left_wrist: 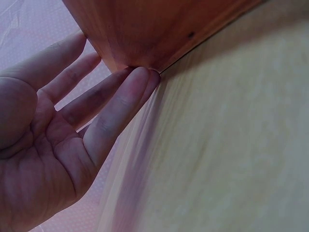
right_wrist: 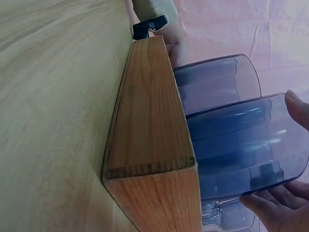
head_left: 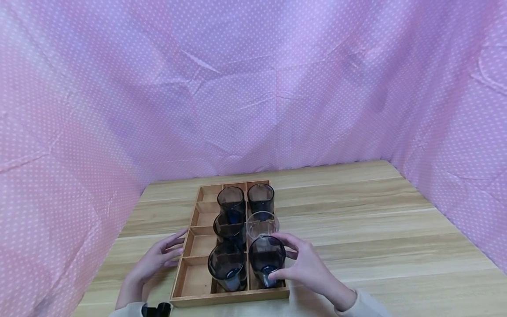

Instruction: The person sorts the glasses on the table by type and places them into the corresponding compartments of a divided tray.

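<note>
A divided wooden tray (head_left: 231, 300) lies on the table, with dark tinted drinking glasses standing in its middle and right columns. My right hand (head_left: 303, 264) grips the front-right dark glass (head_left: 267, 252), its thumb on the near side and its fingers on the far right. In the right wrist view that glass (right_wrist: 236, 140) sits partly below the tray's wooden wall, so its base is hidden. Just behind it stands a clear glass (head_left: 262, 227). On the opposite side, my left hand (head_left: 158, 259) touches the tray's outer wall (left_wrist: 145, 34) with fairly straight fingertips.
The front-middle dark glass (head_left: 226, 264) stands beside the held one; another dark glass (head_left: 261, 198) is at the back right. Compartments in the left column (head_left: 193, 277) hold no glasses. Wooden tabletop (head_left: 356, 220) extends to the right, and pink dotted cloth (head_left: 253, 110) hangs around the table.
</note>
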### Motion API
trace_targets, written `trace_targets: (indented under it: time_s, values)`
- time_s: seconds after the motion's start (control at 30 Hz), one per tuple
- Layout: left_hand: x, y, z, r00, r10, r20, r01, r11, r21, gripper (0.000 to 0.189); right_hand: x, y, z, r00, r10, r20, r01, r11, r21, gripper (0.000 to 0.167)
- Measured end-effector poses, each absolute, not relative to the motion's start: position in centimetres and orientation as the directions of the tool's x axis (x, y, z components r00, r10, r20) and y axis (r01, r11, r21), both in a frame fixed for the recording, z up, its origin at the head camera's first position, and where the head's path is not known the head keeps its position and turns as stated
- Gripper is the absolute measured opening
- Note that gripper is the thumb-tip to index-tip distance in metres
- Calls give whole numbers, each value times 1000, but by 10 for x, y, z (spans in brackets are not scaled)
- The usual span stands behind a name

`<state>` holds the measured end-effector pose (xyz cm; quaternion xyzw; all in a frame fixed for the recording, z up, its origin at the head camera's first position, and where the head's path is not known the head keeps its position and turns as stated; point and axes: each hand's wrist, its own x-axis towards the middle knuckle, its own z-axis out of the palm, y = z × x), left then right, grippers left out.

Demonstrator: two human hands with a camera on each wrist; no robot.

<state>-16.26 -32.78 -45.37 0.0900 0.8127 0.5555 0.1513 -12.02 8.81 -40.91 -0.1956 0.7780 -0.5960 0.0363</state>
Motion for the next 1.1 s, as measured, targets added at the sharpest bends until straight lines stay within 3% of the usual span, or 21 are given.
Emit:
trace_targets:
  time_s: [0.37,0.67,0.9,1.1]
  values:
    - [-164,-328,-453,-936,324,-136,-6,371,929,65,-117,88,-410,-916,-366,166,-262,229,-938,80]
    - [-158,-335,-452,-931,337,-137,-1,376,927,64,-113,88,-413,-872,-444,205,-334,235,-913,79]
    - [-157,-336,-446,-914,387,-121,41,386,922,64,-119,112,-420,-824,-477,306,-453,231,-861,69]
    - [-157,-338,-436,-903,415,-111,81,417,906,63,-134,139,-421,-870,-412,270,-415,320,-852,54]
